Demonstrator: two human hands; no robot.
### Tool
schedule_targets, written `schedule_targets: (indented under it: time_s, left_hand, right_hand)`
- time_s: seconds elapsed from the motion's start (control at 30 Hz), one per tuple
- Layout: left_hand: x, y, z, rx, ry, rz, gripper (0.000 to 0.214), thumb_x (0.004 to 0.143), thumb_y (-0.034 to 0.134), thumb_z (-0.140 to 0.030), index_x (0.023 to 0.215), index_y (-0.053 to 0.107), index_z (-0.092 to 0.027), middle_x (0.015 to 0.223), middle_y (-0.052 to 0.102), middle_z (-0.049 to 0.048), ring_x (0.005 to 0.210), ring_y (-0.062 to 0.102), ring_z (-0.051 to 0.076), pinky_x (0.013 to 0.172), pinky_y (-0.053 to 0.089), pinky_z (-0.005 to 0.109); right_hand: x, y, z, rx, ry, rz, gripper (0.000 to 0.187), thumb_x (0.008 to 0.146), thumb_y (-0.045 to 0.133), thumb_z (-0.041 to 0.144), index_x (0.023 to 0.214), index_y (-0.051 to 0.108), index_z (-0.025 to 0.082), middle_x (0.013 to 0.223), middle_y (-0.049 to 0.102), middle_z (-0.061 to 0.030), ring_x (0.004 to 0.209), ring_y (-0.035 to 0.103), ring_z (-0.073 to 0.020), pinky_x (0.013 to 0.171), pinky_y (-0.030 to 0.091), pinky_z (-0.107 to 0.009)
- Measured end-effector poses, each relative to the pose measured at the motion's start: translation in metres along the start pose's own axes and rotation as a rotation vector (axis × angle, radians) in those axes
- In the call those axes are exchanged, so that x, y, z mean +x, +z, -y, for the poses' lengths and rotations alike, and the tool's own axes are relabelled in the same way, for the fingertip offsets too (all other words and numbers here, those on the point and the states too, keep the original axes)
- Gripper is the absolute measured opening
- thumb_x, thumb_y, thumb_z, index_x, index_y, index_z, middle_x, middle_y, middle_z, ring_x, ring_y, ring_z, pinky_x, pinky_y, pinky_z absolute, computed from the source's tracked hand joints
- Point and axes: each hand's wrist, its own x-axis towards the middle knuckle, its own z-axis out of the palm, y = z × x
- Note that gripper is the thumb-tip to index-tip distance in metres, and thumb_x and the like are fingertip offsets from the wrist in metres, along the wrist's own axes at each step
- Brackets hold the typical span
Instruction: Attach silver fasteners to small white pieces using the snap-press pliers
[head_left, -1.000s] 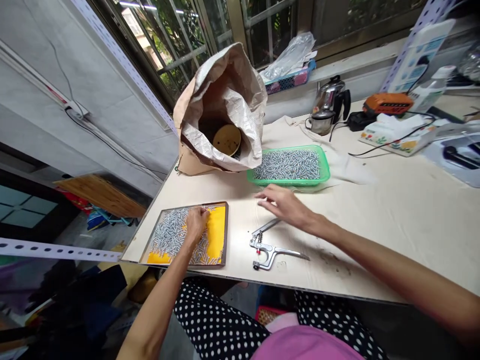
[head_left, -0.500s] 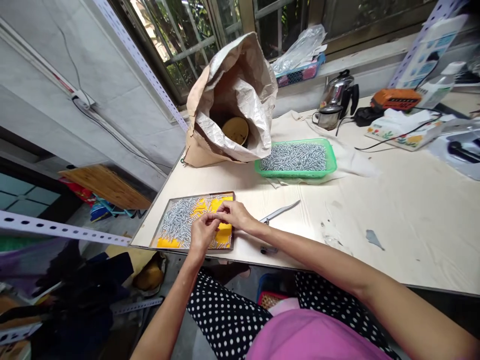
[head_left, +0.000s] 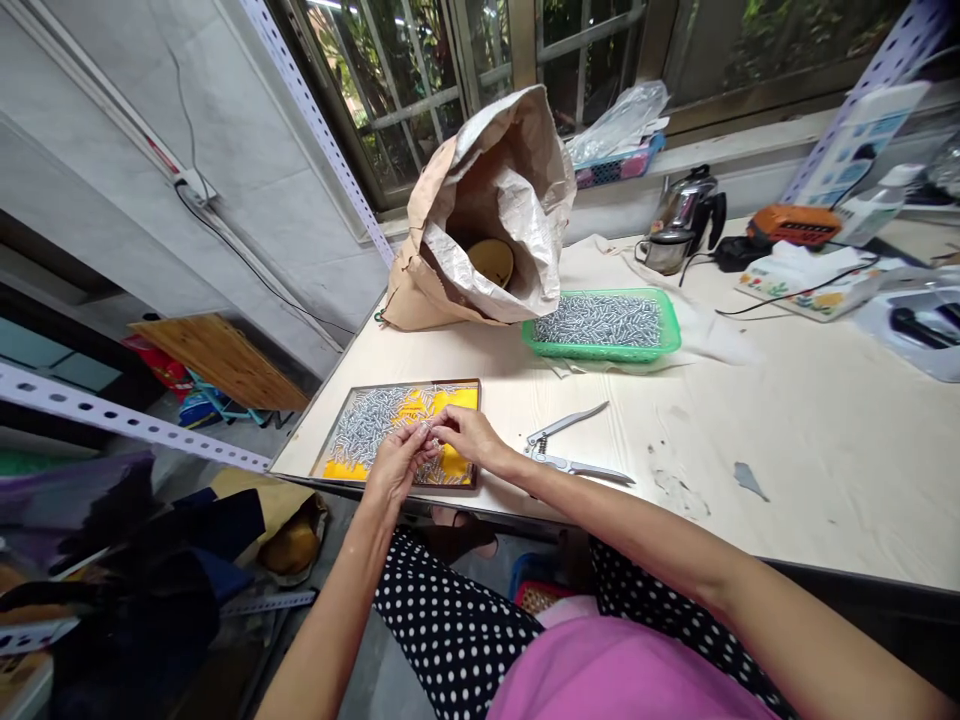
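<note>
- Here are the small metal pieces (head_left: 367, 420), heaped thickest toward the left of the shallow tray (head_left: 478, 393), with yellow lining showing through at its right; the raised rim probably stops them rolling off, and that bright base should make single ones easier to pick out
- And over the tray's right half comes the left hand (head_left: 401, 460), fingers curled in and thumb drawn toward the fingertips; whether a piece is pinched there is too small to tell
- Meeting it above the tray, the right hand (head_left: 472, 438), thumb and fingertips bent down to the left one's tips; I can't tell what they grasp, but working right over the tray likely means anything dropped lands back inside
- Just right of the tray, the spring-handled tool (head_left: 559, 464) lies untouched, handles spread and pointing away from the tray, apparently kept within easy reach, its head end hidden behind the right forearm
- Beyond the tray and to its right sits a green basket (head_left: 600, 352), well filled with similar pieces, perhaps set back to leave working room
- Directly beyond the tray, a big paper sack (head_left: 435, 295) gapes open, a round yellowish container (head_left: 491, 262) inside, its mouth facing this way, presumably for easy access
</note>
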Motion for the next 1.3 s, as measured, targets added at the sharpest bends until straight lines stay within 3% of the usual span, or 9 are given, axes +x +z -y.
schedule_targets:
  time_s: [0.23, 0.5, 0.7, 0.83, 0.93, 1.03, 1.17, 1.3]
  left_hand:
    - [-0.004, 0.000, 0.010, 0.017, 0.001, 0.049, 0.041, 0.052, 0.097, -0.031, 0.075, 0.069, -0.012, 0.064, 0.066, -0.0009, 0.056, 0.060, 0.008, 0.058, 0.058, 0.022]
    - [-0.007, 0.011, 0.024, 0.136, 0.126, -0.007, 0.051, 0.052, 0.091, -0.051, 0.080, 0.069, -0.014, 0.065, 0.064, -0.0024, 0.055, 0.059, 0.009, 0.055, 0.054, 0.022]
    - [-0.003, 0.021, 0.034, 0.088, 0.141, -0.125, 0.054, 0.043, 0.091, -0.050, 0.075, 0.067, -0.014, 0.060, 0.061, -0.0034, 0.053, 0.056, 0.010, 0.056, 0.055, 0.025]
    - [-0.004, 0.020, 0.040, 0.244, 0.263, -0.219, 0.048, 0.057, 0.083, -0.055, 0.078, 0.069, -0.014, 0.064, 0.065, -0.0009, 0.056, 0.059, 0.012, 0.059, 0.055, 0.027]
    - [-0.014, 0.024, 0.037, 0.410, 0.339, -0.191, 0.043, 0.068, 0.077, -0.055, 0.081, 0.071, -0.015, 0.069, 0.069, 0.0012, 0.059, 0.062, 0.013, 0.059, 0.054, 0.025]
    - [-0.028, 0.038, 0.034, 0.417, 0.263, -0.051, 0.044, 0.067, 0.078, -0.055, 0.083, 0.072, -0.015, 0.075, 0.071, 0.0024, 0.059, 0.062, 0.013, 0.060, 0.055, 0.026]
    - [-0.039, 0.066, 0.043, 0.520, 0.144, 0.153, 0.040, 0.067, 0.075, -0.052, 0.080, 0.074, -0.015, 0.071, 0.070, 0.0020, 0.055, 0.060, 0.013, 0.055, 0.052, 0.025]
    - [-0.037, 0.087, 0.057, 0.777, 0.137, 0.244, 0.034, 0.071, 0.068, -0.049, 0.074, 0.073, -0.016, 0.055, 0.061, -0.0016, 0.045, 0.052, 0.012, 0.046, 0.041, 0.023]
  right_hand:
    - [0.001, 0.002, -0.010, 0.217, 0.096, -0.035, 0.017, 0.077, 0.075, 0.021, 0.086, 0.061, 0.019, 0.080, 0.066, 0.0023, 0.074, 0.062, -0.0124, 0.073, 0.050, -0.026]
    - [-0.010, -0.001, -0.018, 0.220, 0.191, -0.061, 0.012, 0.078, 0.074, 0.021, 0.083, 0.063, 0.020, 0.070, 0.065, 0.0034, 0.067, 0.062, -0.0125, 0.067, 0.052, -0.026]
    - [-0.015, 0.003, -0.017, -0.020, 0.095, -0.161, 0.007, 0.085, 0.068, 0.017, 0.080, 0.063, 0.020, 0.081, 0.069, 0.0005, 0.075, 0.062, -0.0140, 0.074, 0.050, -0.028]
    - [-0.018, -0.003, -0.008, -0.299, -0.004, -0.106, 0.011, 0.090, 0.065, 0.014, 0.080, 0.064, 0.018, 0.088, 0.068, -0.0036, 0.083, 0.062, -0.0159, 0.080, 0.049, -0.029]
    - [-0.029, -0.028, 0.008, -0.504, -0.126, -0.034, 0.010, 0.095, 0.062, 0.018, 0.088, 0.068, 0.016, 0.111, 0.065, -0.0101, 0.098, 0.062, -0.0181, 0.087, 0.048, -0.031]
    - [-0.053, -0.070, 0.025, -0.705, -0.200, -0.022, 0.017, 0.100, 0.055, 0.021, 0.102, 0.071, 0.016, 0.117, 0.062, -0.0116, 0.099, 0.061, -0.0192, 0.088, 0.048, -0.032]
    - [-0.104, -0.127, 0.027, -0.957, -0.119, 0.049, 0.021, 0.101, 0.052, 0.022, 0.098, 0.071, 0.016, 0.100, 0.063, -0.0087, 0.087, 0.058, -0.0181, 0.077, 0.047, -0.030]
    - [-0.150, -0.158, 0.004, -1.113, 0.002, 0.105, 0.014, 0.096, 0.057, 0.016, 0.100, 0.070, 0.016, 0.102, 0.062, -0.0093, 0.084, 0.057, -0.0179, 0.070, 0.044, -0.030]
